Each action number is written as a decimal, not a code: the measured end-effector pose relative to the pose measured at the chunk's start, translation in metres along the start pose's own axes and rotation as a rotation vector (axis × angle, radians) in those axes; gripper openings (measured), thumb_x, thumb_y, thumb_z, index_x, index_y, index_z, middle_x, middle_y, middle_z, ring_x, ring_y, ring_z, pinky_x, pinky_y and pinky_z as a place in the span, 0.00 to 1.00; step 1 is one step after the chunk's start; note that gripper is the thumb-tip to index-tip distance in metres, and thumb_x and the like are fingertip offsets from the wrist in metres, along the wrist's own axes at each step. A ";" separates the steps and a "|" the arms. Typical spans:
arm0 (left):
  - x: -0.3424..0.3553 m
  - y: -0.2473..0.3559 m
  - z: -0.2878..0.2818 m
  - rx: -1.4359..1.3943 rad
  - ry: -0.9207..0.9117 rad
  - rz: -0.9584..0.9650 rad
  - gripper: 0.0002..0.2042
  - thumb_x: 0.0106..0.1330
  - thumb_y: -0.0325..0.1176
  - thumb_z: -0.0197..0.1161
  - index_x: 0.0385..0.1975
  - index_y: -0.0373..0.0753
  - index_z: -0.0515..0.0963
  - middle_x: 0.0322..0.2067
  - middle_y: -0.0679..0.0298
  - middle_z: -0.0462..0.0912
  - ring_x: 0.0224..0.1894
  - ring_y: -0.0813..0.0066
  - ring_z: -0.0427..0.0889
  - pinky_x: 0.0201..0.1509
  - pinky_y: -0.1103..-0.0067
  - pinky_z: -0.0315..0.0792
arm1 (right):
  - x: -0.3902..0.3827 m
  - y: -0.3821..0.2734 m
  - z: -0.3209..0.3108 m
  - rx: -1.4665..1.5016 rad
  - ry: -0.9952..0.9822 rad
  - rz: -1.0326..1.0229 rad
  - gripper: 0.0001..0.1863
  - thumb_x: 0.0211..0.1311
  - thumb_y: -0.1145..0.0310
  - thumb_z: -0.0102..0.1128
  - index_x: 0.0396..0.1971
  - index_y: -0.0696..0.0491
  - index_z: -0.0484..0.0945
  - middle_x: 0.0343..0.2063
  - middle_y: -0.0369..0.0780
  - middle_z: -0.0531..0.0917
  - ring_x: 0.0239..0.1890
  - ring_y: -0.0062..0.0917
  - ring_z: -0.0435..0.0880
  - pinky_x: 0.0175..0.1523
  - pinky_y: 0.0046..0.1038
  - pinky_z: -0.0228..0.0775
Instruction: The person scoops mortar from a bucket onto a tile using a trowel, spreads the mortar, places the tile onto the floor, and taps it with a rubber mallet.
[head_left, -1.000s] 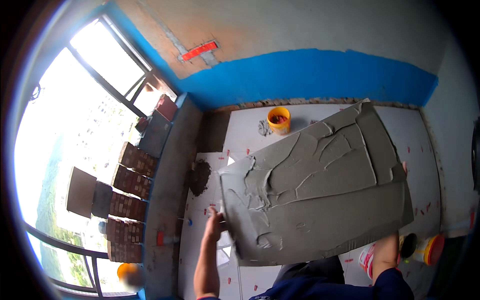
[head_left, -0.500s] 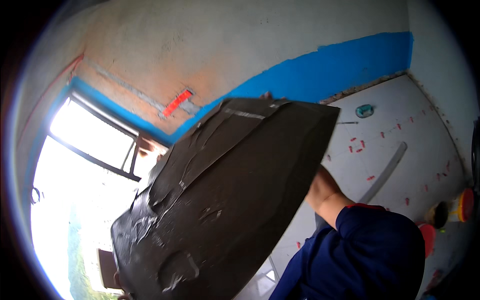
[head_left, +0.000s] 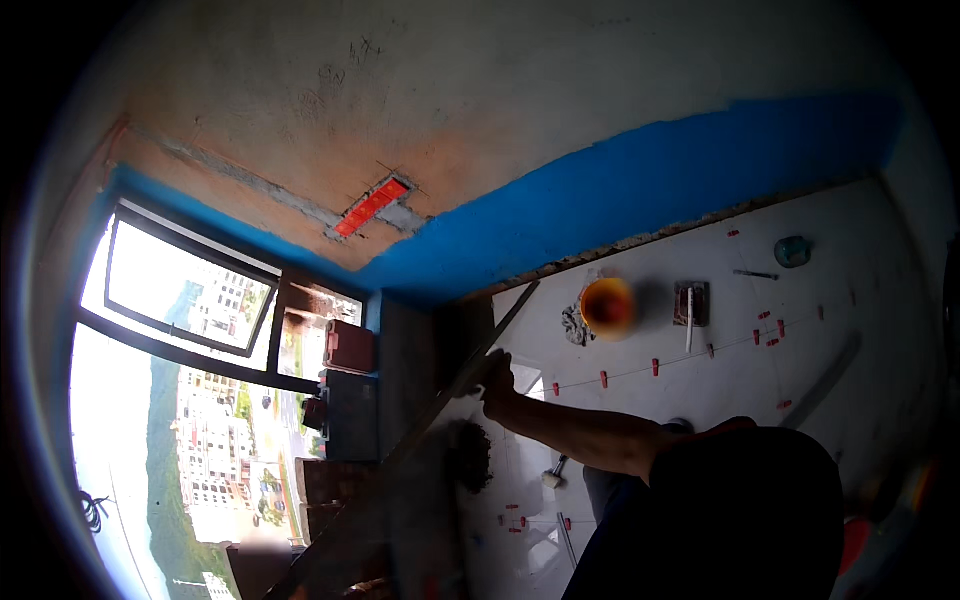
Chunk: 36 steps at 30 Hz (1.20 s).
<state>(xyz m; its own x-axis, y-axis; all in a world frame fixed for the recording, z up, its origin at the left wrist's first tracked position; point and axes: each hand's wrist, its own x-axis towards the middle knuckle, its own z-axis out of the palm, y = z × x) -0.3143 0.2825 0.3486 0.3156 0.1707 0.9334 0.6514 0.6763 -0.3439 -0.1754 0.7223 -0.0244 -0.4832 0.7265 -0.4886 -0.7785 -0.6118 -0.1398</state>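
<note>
A large, thin floor tile (head_left: 430, 412) is tipped up almost edge-on, so it shows as a dark slanting strip from the middle down to the lower left. My right hand (head_left: 498, 385) is closed on its side near the upper end, with the bare forearm reaching in from the lower right. The tile's broad face is turned out of sight. I cannot make out my left hand. Close below my right hand, a dark heap of mortar (head_left: 472, 457) lies at the edge of the laid pale tiles (head_left: 620, 440).
Red levelling wedges (head_left: 656, 367) line the joints. A yellow bucket (head_left: 610, 308), a flat trowel (head_left: 690, 304), a mallet with a pale head (head_left: 553, 474) and a blue-green round object (head_left: 793, 251) stand or lie on the floor. The blue-banded wall (head_left: 640, 190) and window (head_left: 190, 290) border the space.
The tile has swung from showing its broad grey-brown, smeared face to nearly edge-on, moving left and down. My right hand has moved left with it, uncovering the bucket, trowel and mallet.
</note>
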 end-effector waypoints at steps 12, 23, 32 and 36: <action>-0.160 0.041 0.147 -0.176 -0.643 -0.546 0.12 0.69 0.39 0.63 0.34 0.35 0.76 0.27 0.59 0.78 0.30 0.70 0.74 0.38 0.74 0.70 | 0.251 0.111 -0.160 -0.725 0.435 0.424 0.47 0.68 0.32 0.27 0.69 0.59 0.58 0.64 0.52 0.69 0.67 0.40 0.66 0.71 0.36 0.53; -0.197 0.090 0.321 -0.122 -0.867 -0.808 0.13 0.70 0.42 0.62 0.34 0.37 0.77 0.27 0.62 0.76 0.28 0.72 0.69 0.35 0.76 0.68 | 0.406 0.114 0.015 -0.909 0.162 0.436 0.51 0.62 0.28 0.46 0.72 0.54 0.53 0.73 0.45 0.54 0.76 0.37 0.48 0.76 0.38 0.38; -0.231 0.181 0.478 0.136 -0.868 -0.968 0.13 0.71 0.43 0.61 0.34 0.37 0.77 0.26 0.63 0.75 0.27 0.73 0.68 0.34 0.76 0.67 | 0.592 0.136 0.120 -1.169 0.200 0.662 0.55 0.57 0.24 0.48 0.71 0.54 0.56 0.74 0.45 0.53 0.76 0.38 0.44 0.74 0.53 0.34; -0.257 0.225 0.553 0.233 -0.901 -1.104 0.14 0.71 0.43 0.61 0.34 0.38 0.77 0.26 0.64 0.74 0.27 0.74 0.67 0.33 0.76 0.67 | 0.701 0.121 0.086 -1.358 0.264 0.697 0.59 0.51 0.22 0.52 0.70 0.55 0.56 0.73 0.49 0.50 0.74 0.48 0.48 0.68 0.64 0.47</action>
<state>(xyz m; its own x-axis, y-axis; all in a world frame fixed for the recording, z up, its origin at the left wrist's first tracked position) -0.6302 0.7874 0.0881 -0.8569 -0.1808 0.4828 0.1175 0.8433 0.5244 -0.6427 1.1842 -0.3099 -0.3875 0.2026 -0.8993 0.5700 -0.7141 -0.4065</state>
